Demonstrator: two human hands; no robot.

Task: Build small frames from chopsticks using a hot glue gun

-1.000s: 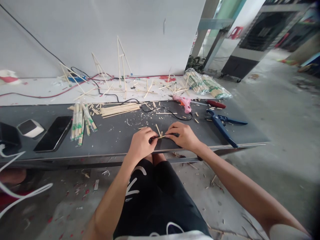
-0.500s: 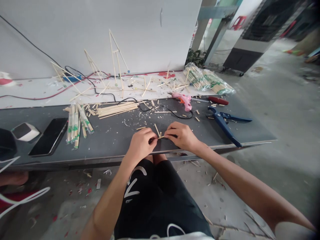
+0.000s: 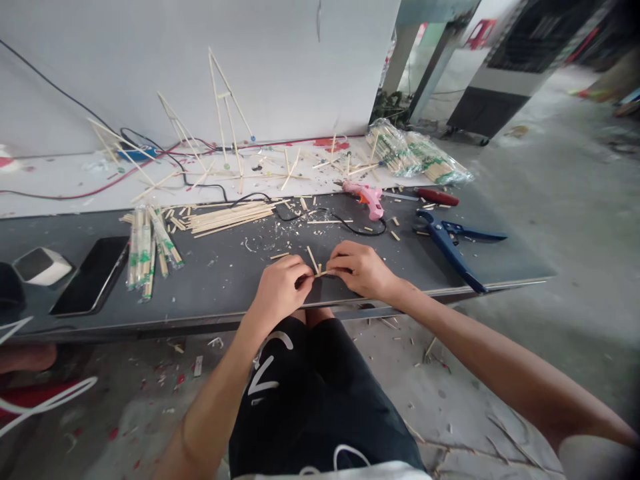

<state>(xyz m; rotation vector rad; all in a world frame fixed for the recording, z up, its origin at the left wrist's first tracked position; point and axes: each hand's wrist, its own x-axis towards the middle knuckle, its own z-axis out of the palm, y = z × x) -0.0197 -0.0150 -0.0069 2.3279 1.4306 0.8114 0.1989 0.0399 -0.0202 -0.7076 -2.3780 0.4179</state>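
Near the front edge of the grey table, my left hand [image 3: 286,283] and my right hand [image 3: 357,270] face each other, fingers pinched. Between them is a small joined piece of wooden sticks [image 3: 319,270], with one thin stick slanting up and a short stub beside it. Each hand grips one end of its low crosswise stick; the fingertips hide those ends. A short loose stick [image 3: 280,256] lies just behind my left hand. Farther back rests a pink hot glue gun [image 3: 369,200], its black cord curling on the table.
Blue-handled cutters [image 3: 450,250] and a red-handled screwdriver [image 3: 437,196] lie at right. Bare sticks [image 3: 233,219], wrapped chopsticks [image 3: 145,253] and a phone [image 3: 93,275] are at left. Stick frames [image 3: 225,100] stand on the white ledge, near bagged chopsticks [image 3: 395,152].
The view has shifted slightly, so the background sits a little differently. Both hands keep their pinch on the stick piece with hardly any movement.
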